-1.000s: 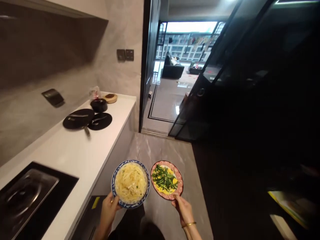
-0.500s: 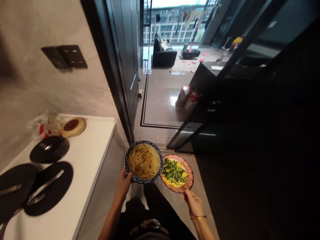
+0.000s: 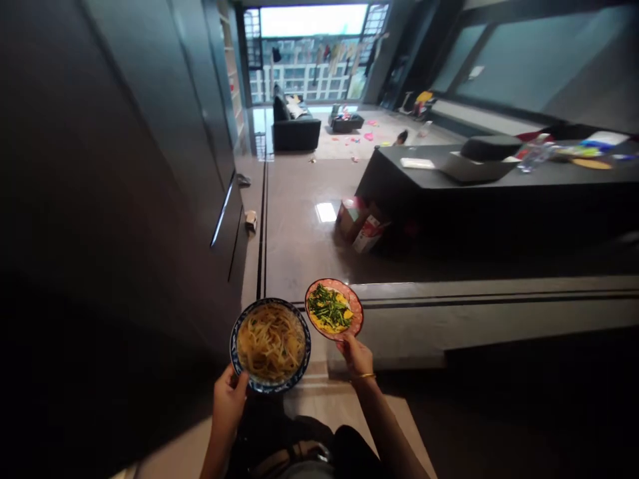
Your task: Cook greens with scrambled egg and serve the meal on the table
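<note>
My left hand [image 3: 228, 401] grips the near rim of a blue-rimmed bowl [image 3: 270, 344] filled with pale shredded food. My right hand [image 3: 356, 355], with a gold bangle on the wrist, holds a red-rimmed plate [image 3: 334, 309] of green vegetables and yellow egg by its near edge. Both dishes are carried level in front of me, side by side and a little apart, above the threshold of a doorway.
A dark wall of cabinets [image 3: 124, 199] fills the left side. A long dark table [image 3: 479, 179] with several items stands on the right. Cardboard boxes [image 3: 360, 225] sit on the shiny floor beside it. A black sofa [image 3: 294, 130] and a bright balcony window lie far ahead.
I have walked out of the kitchen through the doorway with both dishes; the white counter and pan lids have left the view, and the living room with the dark table has come into sight.
</note>
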The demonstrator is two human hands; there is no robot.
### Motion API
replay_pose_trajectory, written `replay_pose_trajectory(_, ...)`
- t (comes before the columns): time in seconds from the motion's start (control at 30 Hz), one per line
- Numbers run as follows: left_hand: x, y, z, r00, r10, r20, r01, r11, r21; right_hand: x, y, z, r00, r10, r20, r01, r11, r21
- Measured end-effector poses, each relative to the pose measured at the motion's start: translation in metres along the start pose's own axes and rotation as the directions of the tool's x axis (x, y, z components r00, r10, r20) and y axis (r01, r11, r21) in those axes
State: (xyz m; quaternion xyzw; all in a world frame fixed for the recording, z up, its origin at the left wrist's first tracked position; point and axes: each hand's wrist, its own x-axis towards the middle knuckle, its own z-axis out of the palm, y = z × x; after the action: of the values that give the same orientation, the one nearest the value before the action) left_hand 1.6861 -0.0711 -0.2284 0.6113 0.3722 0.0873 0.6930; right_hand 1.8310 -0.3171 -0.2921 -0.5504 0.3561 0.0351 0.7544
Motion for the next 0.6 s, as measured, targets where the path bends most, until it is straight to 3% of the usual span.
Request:
replay_pose_trajectory(0.13,0.1,0.057,0.103,0.997,0.057,0.057,-0.065,0.987,0.146,0.098,-0.08,0.047,0.987,-0.021,-0.158,0.043,0.989,0.142)
replay_pose_trajectory(0.27,0.179,0.104,0.23,0.956,-0.053,0.288,0.002,0.985,0.174,0.198,-0.165,0.052,0.947,-0.045,-0.317,0.138,0.951,0.277)
replay_pose_trajectory(0.4,0.224,0.113,0.372,0.897,-0.128,0.422,0.061,0.984,0.169,0.29,-0.241,0.016,0.893,-0.088,-0.441,0.246,0.917,0.314)
replay_pose_trajectory(0.5,0.243,0.113,0.474,0.867,-0.162,0.472,0.1,0.983,0.153,0.346,-0.292,-0.028,0.867,-0.092,-0.489,0.28,0.903,0.327)
replay_pose_trajectory(0.6,0.257,0.127,0.567,0.813,-0.188,0.55,0.102,0.978,0.183,0.39,-0.337,-0.075,0.836,-0.092,-0.542,0.318,0.885,0.34)
